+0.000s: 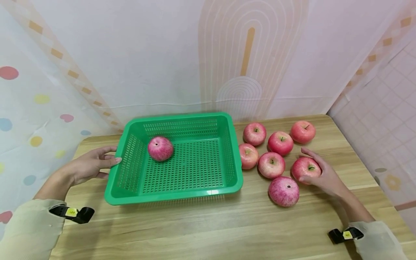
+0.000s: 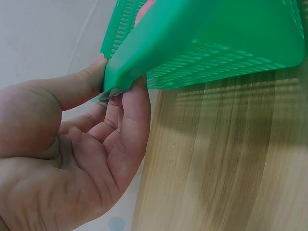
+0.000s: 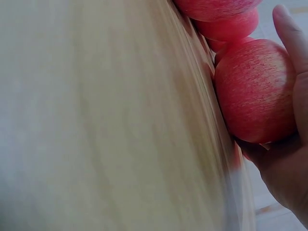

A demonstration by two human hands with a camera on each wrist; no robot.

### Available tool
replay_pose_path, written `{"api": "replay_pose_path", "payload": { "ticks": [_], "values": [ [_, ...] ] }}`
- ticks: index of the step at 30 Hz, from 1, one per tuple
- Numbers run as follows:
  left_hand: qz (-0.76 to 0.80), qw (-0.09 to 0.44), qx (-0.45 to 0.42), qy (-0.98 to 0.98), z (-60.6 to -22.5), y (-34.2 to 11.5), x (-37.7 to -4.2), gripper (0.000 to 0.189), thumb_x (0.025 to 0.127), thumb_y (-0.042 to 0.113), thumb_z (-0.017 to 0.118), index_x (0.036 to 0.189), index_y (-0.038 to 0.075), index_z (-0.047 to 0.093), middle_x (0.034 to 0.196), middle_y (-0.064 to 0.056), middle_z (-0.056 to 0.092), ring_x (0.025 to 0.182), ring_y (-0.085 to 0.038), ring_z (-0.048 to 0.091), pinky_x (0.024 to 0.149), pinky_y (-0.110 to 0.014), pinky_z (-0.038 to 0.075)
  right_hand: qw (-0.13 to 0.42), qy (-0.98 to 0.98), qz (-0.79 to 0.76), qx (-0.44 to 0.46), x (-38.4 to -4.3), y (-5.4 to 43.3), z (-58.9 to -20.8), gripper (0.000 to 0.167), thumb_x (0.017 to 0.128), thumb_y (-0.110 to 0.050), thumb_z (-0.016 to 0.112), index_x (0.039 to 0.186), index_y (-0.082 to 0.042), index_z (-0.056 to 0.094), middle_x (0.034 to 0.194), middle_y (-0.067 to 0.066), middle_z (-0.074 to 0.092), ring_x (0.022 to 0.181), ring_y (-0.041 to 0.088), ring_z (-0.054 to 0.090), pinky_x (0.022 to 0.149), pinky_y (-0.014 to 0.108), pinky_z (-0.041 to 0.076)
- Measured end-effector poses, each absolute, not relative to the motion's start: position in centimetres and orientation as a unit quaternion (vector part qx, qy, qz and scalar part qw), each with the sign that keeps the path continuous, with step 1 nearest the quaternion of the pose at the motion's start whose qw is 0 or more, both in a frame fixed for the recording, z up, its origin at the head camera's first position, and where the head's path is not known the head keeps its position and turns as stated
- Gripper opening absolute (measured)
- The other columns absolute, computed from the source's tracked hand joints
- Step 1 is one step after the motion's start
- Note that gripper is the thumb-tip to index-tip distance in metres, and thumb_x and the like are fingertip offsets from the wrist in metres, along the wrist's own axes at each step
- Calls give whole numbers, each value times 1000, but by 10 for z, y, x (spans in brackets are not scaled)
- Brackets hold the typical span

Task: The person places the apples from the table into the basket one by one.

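Note:
My left hand (image 1: 94, 163) holds the left rim of a green plastic basket (image 1: 173, 199). In the left wrist view the thumb lies on the rim's inner side, and the curled fingers (image 2: 134, 113) are beneath its edge. Inside the basket, toward the left, sits a single red apple (image 1: 160, 148). At the right, my right hand (image 1: 328, 177) grips another apple (image 1: 304, 168), thumb in front and fingers round the far side. That apple (image 3: 255, 91) appears at or just above the tabletop; part of it is hidden by the hand.
Several more apples stand between the basket and my right hand, among them a darker pink one (image 1: 284, 191) in front and a red one (image 1: 303, 132) at the back. All are on a wooden table (image 1: 208, 231), backed by a patterned cloth (image 1: 156, 54).

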State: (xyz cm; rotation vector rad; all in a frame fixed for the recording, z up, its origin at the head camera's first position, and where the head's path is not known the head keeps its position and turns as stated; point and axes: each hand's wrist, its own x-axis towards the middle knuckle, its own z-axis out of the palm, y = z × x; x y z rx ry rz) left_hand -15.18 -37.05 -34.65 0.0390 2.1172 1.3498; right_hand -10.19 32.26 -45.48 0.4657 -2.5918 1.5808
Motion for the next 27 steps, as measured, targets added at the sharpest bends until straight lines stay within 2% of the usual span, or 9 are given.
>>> {"api": "replay_pose_path", "payload": {
  "ticks": [10,15,20,27],
  "values": [
    [511,314,19,800,-347,-372,-151,66,110,18,48,157,-6,9,114,-1,67,98,-17,71,84,-40,60,26,-861,492,126,-99,320,-454,74,85,-1,81,150,-3,46,142,-10,55,124,-12,44,96,5,36],
    [513,313,14,799,-347,-371,-152,65,110,18,49,157,-6,11,114,-2,66,98,-18,71,84,-41,60,21,-863,490,121,-98,319,-453,66,86,-3,81,145,-1,51,138,-12,55,120,-8,48,94,7,39],
    [515,313,11,798,-346,-370,-152,64,110,18,49,157,-5,11,115,-2,66,98,-18,71,84,-42,60,25,-869,479,124,-100,320,-452,60,87,-5,81,141,0,53,135,-2,59,115,-7,52,92,8,40],
    [516,312,7,798,-345,-370,-152,66,110,18,50,157,-4,11,115,-1,66,98,-18,71,84,-42,60,27,-865,483,133,-102,321,-452,57,87,-2,79,139,3,54,133,1,60,115,-6,52,93,8,40]
  ]
}}
